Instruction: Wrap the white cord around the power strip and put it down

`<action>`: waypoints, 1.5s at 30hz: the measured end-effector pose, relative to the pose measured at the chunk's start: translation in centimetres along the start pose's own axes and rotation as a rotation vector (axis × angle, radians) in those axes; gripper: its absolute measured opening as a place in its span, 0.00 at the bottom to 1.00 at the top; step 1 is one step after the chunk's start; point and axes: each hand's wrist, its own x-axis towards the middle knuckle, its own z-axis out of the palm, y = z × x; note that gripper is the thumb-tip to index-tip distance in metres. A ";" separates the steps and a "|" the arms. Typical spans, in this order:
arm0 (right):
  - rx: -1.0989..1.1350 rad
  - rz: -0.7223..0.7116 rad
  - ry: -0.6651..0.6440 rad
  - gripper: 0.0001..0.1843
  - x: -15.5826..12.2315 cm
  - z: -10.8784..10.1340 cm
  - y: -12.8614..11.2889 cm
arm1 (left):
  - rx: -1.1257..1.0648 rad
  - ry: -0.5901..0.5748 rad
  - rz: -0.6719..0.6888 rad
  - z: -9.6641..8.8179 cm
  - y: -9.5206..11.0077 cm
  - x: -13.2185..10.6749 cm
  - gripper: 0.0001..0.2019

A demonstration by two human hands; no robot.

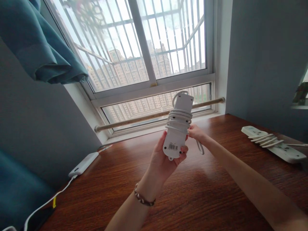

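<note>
A white power strip (173,141) is held up above the table, its back with a barcode label turned toward me. My left hand (166,160) grips its lower end, thumb on one side and fingers round the other. White cord (179,117) is wrapped several times about the strip's middle, and one loop rises behind its top end. At the strip's right edge my right hand (195,132) is closed on the cord, whose loose end (200,147) hangs below that hand. The fingertips of the right hand are partly hidden behind the strip.
On the wooden table (115,192), a second power strip (271,142) wrapped in its cord lies at the right. A white power bank-like box (84,164) with a cable lies at the left edge. Behind are a barred window, a horizontal pole (134,120) and a blue curtain (40,48).
</note>
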 end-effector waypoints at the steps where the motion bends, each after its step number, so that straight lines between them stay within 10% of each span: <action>1: -0.017 -0.013 -0.039 0.27 -0.2 0.4 -0.3 | 0.017 -0.002 0.061 0.0 0.3 0.0 0.24; 9: -0.260 -0.160 -0.155 0.25 -1.9 1.7 -2.5 | 0.070 0.049 0.310 -0.9 2.7 0.2 0.17; 18: -0.725 -0.162 -0.152 0.12 -3.6 -1.3 -5.5 | 0.224 0.241 0.149 -1.2 4.7 -0.1 0.14; 25: -1.308 -0.197 0.195 0.06 -6.0 -1.2 -8.7 | 0.651 0.345 0.286 -0.9 3.2 0.0 0.15; 36: -1.461 -1.118 0.965 0.11 -6.7 -0.7 -9.1 | 0.799 0.399 0.705 -0.3 2.2 0.3 0.23; 45: -1.534 -1.363 0.799 0.12 -7.3 -0.9 -9.4 | 0.799 0.404 0.595 -1.3 2.3 1.2 0.19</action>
